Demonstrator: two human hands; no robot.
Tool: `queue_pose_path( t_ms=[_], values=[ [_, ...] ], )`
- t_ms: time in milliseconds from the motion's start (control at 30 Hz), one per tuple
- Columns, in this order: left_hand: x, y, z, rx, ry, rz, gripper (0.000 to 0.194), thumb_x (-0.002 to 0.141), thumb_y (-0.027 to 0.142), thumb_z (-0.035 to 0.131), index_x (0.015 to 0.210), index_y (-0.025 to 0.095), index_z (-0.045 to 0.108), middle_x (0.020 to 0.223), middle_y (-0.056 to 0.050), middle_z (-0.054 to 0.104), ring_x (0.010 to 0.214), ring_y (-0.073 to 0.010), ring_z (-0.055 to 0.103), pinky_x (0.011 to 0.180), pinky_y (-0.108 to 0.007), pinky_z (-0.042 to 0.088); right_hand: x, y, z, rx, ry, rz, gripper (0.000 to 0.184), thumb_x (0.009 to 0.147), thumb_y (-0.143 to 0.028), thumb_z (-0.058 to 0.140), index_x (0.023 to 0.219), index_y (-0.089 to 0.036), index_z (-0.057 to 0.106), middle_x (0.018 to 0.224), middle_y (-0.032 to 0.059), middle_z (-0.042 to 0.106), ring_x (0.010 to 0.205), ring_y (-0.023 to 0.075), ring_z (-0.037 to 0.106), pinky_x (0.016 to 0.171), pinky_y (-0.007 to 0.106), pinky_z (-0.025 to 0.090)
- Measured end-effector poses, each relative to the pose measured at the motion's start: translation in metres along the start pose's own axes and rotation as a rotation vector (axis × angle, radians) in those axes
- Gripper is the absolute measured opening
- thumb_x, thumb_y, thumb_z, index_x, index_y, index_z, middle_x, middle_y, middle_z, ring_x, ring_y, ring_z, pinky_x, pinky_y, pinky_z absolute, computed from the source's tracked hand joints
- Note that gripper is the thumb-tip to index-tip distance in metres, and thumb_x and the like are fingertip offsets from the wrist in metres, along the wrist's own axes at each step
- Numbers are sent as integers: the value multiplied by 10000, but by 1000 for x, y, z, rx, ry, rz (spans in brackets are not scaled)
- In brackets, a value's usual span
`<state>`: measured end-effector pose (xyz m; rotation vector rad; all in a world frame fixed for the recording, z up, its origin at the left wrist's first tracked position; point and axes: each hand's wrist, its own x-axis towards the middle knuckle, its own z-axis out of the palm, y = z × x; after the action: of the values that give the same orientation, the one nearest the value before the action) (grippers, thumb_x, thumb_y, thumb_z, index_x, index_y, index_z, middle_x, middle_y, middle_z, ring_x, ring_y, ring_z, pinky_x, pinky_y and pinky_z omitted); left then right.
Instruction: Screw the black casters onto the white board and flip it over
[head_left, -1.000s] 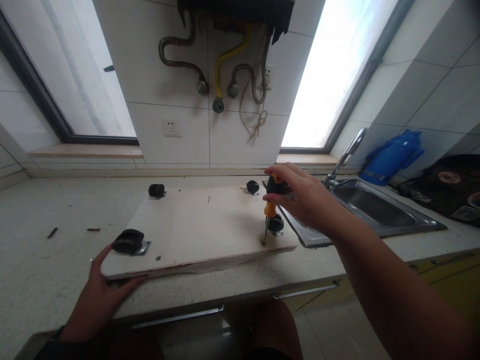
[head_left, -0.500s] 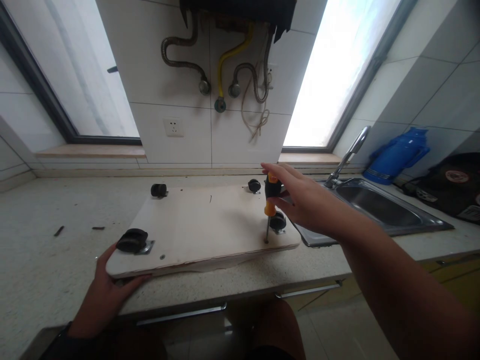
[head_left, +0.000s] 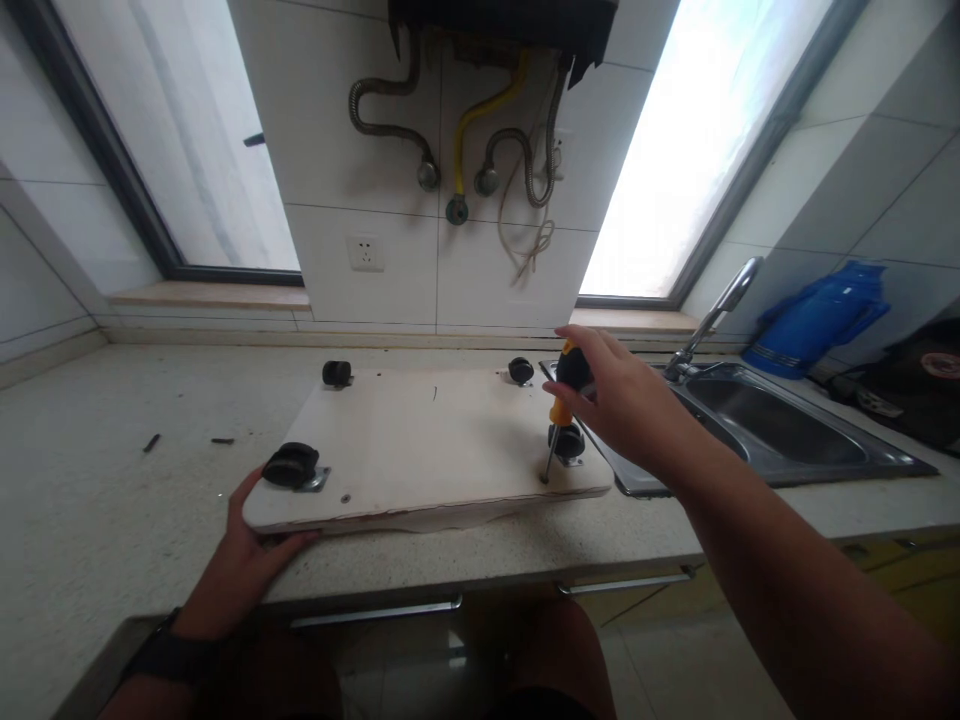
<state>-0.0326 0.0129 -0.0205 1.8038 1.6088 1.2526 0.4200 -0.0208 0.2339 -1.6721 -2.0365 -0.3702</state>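
Screwdriver (head_left: 559,412): Since half a second ago its handle has tipped a little further toward 1 o'clock, while its tip stays at the same dark recess (head_left: 544,478); your view has swung too, so everything sits further toward 3 o'clock.
Right hand (head_left: 619,395): Your grip is clamped on the screwdriver's handle, thumb and fingers around it, palm mostly hidden.
Left hand (head_left: 241,560): Your grip is closed about the 8 o'clock corner of the white board (head_left: 420,440), fingers at the side edge, thumb along the near edge; you cannot tell how far they reach underneath.
White board: Taking 12 as the wall (head_left: 390,300), it lies flat on the table (head_left: 150,540), its 3 o'clock end beside the sink (head_left: 862,472); the recess is near 4 o'clock.
Casters (head_left: 291,465): Four stand wheels up, at 10, 2, 4 and 8 o'clock.
Board's feel: Likely stiff and fairly weighty; the ragged layer at 6 o'clock looks apt to flake, so hold the corners or side edges.
Handle: Likely light, rigid and easy to grasp at its thick part; a lean could make the slim shaft slip, so hold it in line with the recess.
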Motion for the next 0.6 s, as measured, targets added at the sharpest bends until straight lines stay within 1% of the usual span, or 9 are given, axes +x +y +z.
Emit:
queue_pose_path(
  t_ms=[67, 133, 200, 267, 333, 400, 467, 533, 600],
  values=[
    [-1, 4, -2, -49, -33, 11, 1102, 787, 516, 825, 1645, 218, 201, 1686, -206, 349, 1563, -440, 364, 1285, -659, 292, -3, 1, -1, 51, 31, -13, 554, 965, -432, 635, 1469, -238, 513, 1287, 169, 703, 854, 285, 738, 787, 539, 624],
    [-1, 8, -3, -90, -56, 20, 1077, 814, 483, 821, 1649, 231, 187, 1692, -203, 346, 1570, -421, 361, 1291, -642, 288, -5, 2, -4, 114, 103, -21, 512, 960, -444, 645, 1425, -250, 560, 1219, 146, 724, 805, 264, 736, 777, 531, 631],
    [-1, 11, -4, -119, -78, 13, 1058, 839, 469, 810, 1652, 232, 176, 1688, -207, 358, 1567, -414, 372, 1293, -636, 286, -6, -1, -9, 159, 208, -16, 509, 945, -447, 669, 1404, -243, 588, 1178, 145, 727, 828, 274, 742, 757, 516, 645],
    [-2, 12, -5, -137, -93, 2, 1050, 857, 476, 799, 1655, 224, 166, 1692, -217, 347, 1570, -417, 365, 1296, -637, 277, -5, -9, -10, 222, 328, 14, 522, 917, -421, 716, 1392, -237, 603, 1158, 149, 724, 891, 296, 754, 745, 493, 662],
    [-2, 12, -6, -150, -102, 6, 1043, 871, 484, 788, 1659, 221, 157, 1711, -219, 311, 1584, -417, 335, 1302, -629, 265, -3, -23, -4, 365, 422, 36, 512, 895, -392, 748, 1370, -261, 607, 1150, 132, 713, 945, 303, 756, 750, 473, 677],
    [-2, 12, -7, -165, -110, 17, 1034, 886, 482, 779, 1663, 224, 148, 1728, -216, 277, 1597, -410, 309, 1309, -611, 258, 0, -41, 12, 573, 444, 27, 481, 905, -381, 738, 1353, -301, 582, 1169, 108, 686, 992, 290, 749, 793, 473, 689],
    [-3, 12, -7, -184, -114, 25, 1034, 894, 478, 777, 1665, 221, 138, 1732, -214, 270, 1605, -402, 291, 1315, -590, 257, 3, -60, 37, 745, 409, 10, 457, 929, -371, 709, 1351, -322, 541, 1213, 94, 654, 1024, 266, 736, 849, 492, 690],
    [-3, 13, -7, -206, -118, 25, 1048, 891, 478, 784, 1668, 219, 130, 1727, -213, 284, 1608, -400, 285, 1316, -573, 262, 6, -79, 63, 864, 372, -34, 443, 937, -361, 702, 1341, -323, 522, 1204, 73, 634, 992, 235, 729, 843, 482, 690],
    [-3, 13, -8, -230, -130, 20, 1062, 890, 471, 790, 1674, 220, 118, 1716, -211, 311, 1604, -398, 296, 1314, -567, 271, 10, -95, 86, 917, 296, -68, 451, 939, -338, 707, 1346, -319, 514, 1213, 61, 620, 987, 213, 716, 856, 472, 681]
  ],
)
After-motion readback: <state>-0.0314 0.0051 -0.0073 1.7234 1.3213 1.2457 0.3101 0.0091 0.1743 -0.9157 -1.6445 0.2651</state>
